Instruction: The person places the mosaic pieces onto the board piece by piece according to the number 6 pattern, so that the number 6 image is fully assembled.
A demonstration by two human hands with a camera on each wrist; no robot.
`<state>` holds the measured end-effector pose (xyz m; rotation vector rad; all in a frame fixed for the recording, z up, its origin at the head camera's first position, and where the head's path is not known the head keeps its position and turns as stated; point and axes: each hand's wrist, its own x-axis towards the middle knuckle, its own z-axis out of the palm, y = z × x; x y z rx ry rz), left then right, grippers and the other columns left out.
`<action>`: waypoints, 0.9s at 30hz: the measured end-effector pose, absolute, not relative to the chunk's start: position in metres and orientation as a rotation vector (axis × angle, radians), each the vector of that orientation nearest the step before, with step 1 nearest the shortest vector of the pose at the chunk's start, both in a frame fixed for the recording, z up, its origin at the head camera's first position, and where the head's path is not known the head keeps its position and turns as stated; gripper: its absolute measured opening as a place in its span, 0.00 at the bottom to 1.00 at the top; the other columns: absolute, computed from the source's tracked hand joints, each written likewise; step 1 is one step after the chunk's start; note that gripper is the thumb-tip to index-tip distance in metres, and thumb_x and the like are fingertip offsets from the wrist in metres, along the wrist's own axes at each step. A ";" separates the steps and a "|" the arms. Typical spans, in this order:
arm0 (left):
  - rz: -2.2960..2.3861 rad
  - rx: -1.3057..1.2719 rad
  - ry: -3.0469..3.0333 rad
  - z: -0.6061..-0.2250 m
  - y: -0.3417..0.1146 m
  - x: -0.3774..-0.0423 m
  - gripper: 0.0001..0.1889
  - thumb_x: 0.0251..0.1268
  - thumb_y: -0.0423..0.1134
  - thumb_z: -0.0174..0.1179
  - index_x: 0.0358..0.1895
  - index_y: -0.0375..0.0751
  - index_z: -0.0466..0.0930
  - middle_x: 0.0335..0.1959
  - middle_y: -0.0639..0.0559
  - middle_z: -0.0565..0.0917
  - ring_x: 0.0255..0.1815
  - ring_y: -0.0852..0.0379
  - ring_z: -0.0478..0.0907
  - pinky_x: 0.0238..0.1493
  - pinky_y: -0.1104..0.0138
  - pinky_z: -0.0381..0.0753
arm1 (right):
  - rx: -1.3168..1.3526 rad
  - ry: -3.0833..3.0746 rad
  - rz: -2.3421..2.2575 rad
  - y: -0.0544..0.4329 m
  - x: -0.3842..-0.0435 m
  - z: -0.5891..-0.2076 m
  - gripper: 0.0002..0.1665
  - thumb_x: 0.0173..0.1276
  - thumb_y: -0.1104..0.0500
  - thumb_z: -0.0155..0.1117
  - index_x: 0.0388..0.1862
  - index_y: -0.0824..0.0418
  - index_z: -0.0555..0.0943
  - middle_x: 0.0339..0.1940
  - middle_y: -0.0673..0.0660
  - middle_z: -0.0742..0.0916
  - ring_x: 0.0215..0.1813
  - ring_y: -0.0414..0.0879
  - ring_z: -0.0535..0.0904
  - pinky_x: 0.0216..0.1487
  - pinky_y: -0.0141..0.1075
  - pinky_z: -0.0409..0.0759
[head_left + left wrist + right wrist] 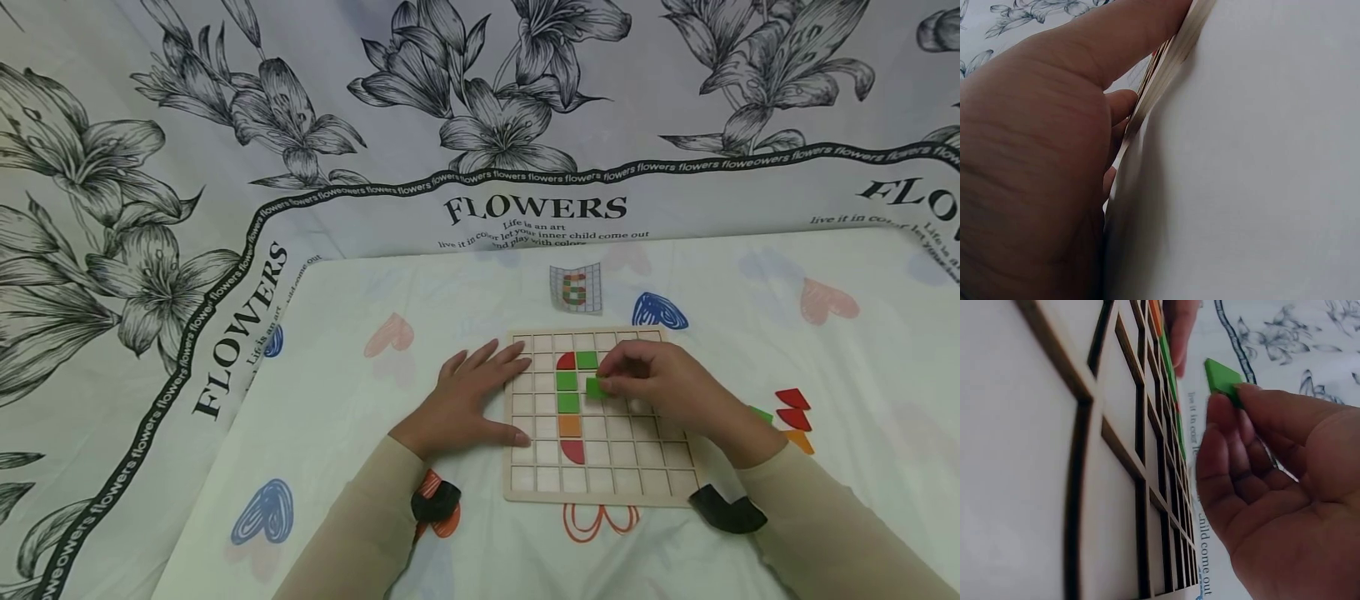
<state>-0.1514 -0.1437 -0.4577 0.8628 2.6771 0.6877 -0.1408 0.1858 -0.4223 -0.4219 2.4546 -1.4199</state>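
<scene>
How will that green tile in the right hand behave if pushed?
The green tile looks stiff, with no visible bend where the right hand pinches it. It is probably light, being small and thin. Its flat, straight-edged shape suggests sliding rather than rolling.

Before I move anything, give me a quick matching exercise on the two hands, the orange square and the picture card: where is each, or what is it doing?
1. left hand
2. right hand
3. orange square
4. picture card

A. pinching a green square
B. beyond the board's far edge
C. touching the board's left edge
D. inside a board cell

Pairs: 1-C, 2-A, 3-D, 4-B
</scene>
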 end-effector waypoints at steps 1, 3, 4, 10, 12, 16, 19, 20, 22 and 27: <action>0.691 0.865 2.678 -0.458 -0.143 -0.151 0.56 0.59 0.75 0.72 0.89 0.65 0.59 0.89 0.73 0.48 0.89 0.61 0.35 0.83 0.49 0.33 | -0.428 2.447 -1.411 0.186 -0.141 -0.423 0.03 0.76 0.60 0.75 0.45 0.58 0.89 0.42 0.51 0.88 0.45 0.51 0.82 0.47 0.37 0.81; 0.695 0.872 2.682 -0.457 -0.143 -0.151 0.56 0.58 0.74 0.73 0.89 0.64 0.60 0.89 0.73 0.49 0.89 0.61 0.36 0.82 0.48 0.34 | -0.443 2.432 -1.389 0.185 -0.141 -0.425 0.03 0.77 0.60 0.74 0.45 0.58 0.89 0.41 0.50 0.88 0.44 0.50 0.82 0.46 0.37 0.81; 0.696 0.875 2.683 -0.457 -0.143 -0.151 0.56 0.58 0.74 0.73 0.89 0.64 0.60 0.89 0.72 0.49 0.89 0.60 0.36 0.82 0.47 0.35 | -0.448 2.431 -1.375 0.185 -0.140 -0.426 0.03 0.77 0.59 0.74 0.45 0.58 0.89 0.40 0.50 0.88 0.44 0.50 0.82 0.45 0.37 0.81; 0.682 0.878 2.683 -0.457 -0.143 -0.152 0.56 0.59 0.74 0.73 0.89 0.64 0.59 0.89 0.72 0.49 0.89 0.61 0.35 0.83 0.48 0.34 | -0.483 2.457 -1.311 0.185 -0.139 -0.429 0.03 0.77 0.59 0.74 0.44 0.57 0.89 0.39 0.48 0.88 0.42 0.49 0.82 0.45 0.39 0.82; 0.682 0.872 2.681 -0.457 -0.143 -0.152 0.55 0.59 0.74 0.73 0.89 0.64 0.60 0.89 0.72 0.49 0.89 0.61 0.35 0.83 0.48 0.34 | -0.501 2.465 -1.295 0.185 -0.140 -0.430 0.02 0.78 0.59 0.73 0.45 0.56 0.89 0.39 0.48 0.88 0.42 0.48 0.82 0.46 0.40 0.82; 0.684 0.867 2.676 -0.457 -0.143 -0.152 0.56 0.59 0.74 0.73 0.89 0.64 0.59 0.89 0.72 0.49 0.89 0.61 0.35 0.83 0.48 0.33 | -0.528 2.481 -1.261 0.184 -0.140 -0.432 0.03 0.77 0.61 0.73 0.45 0.54 0.89 0.40 0.46 0.88 0.44 0.47 0.83 0.49 0.42 0.82; 0.682 0.870 2.676 -0.457 -0.143 -0.152 0.56 0.59 0.74 0.73 0.89 0.64 0.59 0.89 0.72 0.49 0.89 0.61 0.35 0.82 0.48 0.33 | -0.537 2.494 -1.244 0.184 -0.141 -0.433 0.04 0.76 0.62 0.74 0.45 0.53 0.89 0.41 0.46 0.88 0.44 0.46 0.83 0.50 0.43 0.83; 0.681 0.869 2.676 -0.457 -0.143 -0.152 0.55 0.59 0.74 0.73 0.89 0.64 0.59 0.89 0.72 0.49 0.89 0.61 0.35 0.82 0.48 0.33 | -0.536 2.498 -1.242 0.183 -0.141 -0.434 0.04 0.76 0.62 0.74 0.45 0.53 0.89 0.41 0.46 0.88 0.44 0.46 0.83 0.50 0.43 0.83; 0.681 0.867 2.677 -0.457 -0.143 -0.152 0.55 0.59 0.74 0.73 0.89 0.64 0.59 0.89 0.72 0.49 0.89 0.61 0.35 0.83 0.49 0.33 | -0.535 2.506 -1.239 0.183 -0.141 -0.434 0.04 0.76 0.62 0.74 0.45 0.53 0.89 0.41 0.46 0.88 0.44 0.46 0.83 0.50 0.43 0.83; 0.689 0.869 2.678 -0.457 -0.143 -0.152 0.55 0.59 0.74 0.73 0.89 0.65 0.59 0.89 0.73 0.48 0.89 0.62 0.35 0.83 0.48 0.34 | -0.536 2.501 -1.255 0.183 -0.140 -0.431 0.04 0.77 0.61 0.74 0.47 0.55 0.88 0.41 0.47 0.87 0.43 0.46 0.83 0.48 0.41 0.83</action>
